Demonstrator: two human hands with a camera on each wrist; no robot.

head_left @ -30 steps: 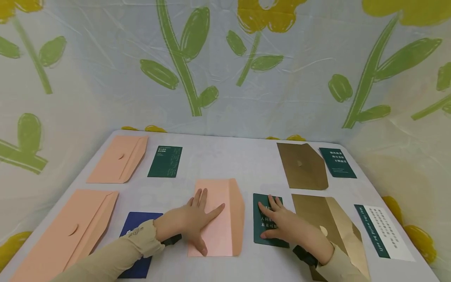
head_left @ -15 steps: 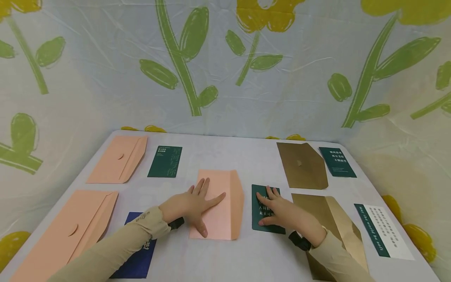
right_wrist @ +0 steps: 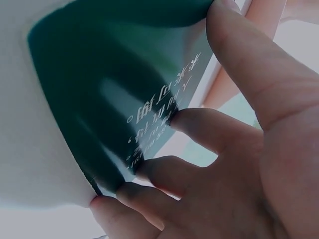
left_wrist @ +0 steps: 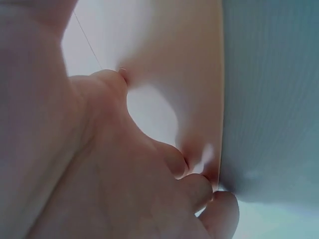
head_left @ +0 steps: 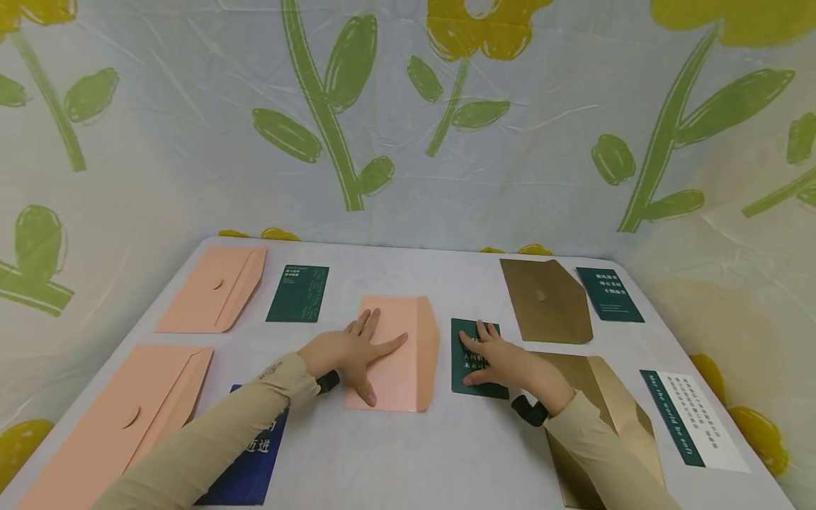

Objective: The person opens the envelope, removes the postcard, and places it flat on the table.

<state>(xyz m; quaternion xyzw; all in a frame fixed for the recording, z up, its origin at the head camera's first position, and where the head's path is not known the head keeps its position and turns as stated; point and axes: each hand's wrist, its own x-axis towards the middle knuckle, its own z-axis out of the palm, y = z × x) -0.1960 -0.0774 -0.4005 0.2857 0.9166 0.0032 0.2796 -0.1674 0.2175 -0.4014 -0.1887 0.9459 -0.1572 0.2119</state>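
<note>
In the head view a pink envelope [head_left: 398, 368] lies mid-table, its flap unfolded toward the right. My left hand [head_left: 357, 354] rests on it with fingers and thumb spread flat; the left wrist view shows those fingertips against the envelope [left_wrist: 194, 64] close to its edge. To the right lies a dark green card [head_left: 465, 379] with white lettering. My right hand [head_left: 510, 361] presses on this card, fingers spread. Fingertips [right_wrist: 184, 119] touch the card's printed face in the right wrist view, and part of its lettering is hidden under the hand in the head view.
Two pink envelopes [head_left: 213, 287] lie at the left, beside a green card [head_left: 297, 294] and a blue card [head_left: 255, 467] partly under the left sleeve. At the right lie two brown-gold envelopes [head_left: 542, 297], another green card [head_left: 608, 294] and a white-and-green card [head_left: 698, 421]. A flowered curtain stands behind.
Both hands have slid forward, away from the body. The pink envelope and the green card have moved along the table with them; the other envelopes and cards stay put.
</note>
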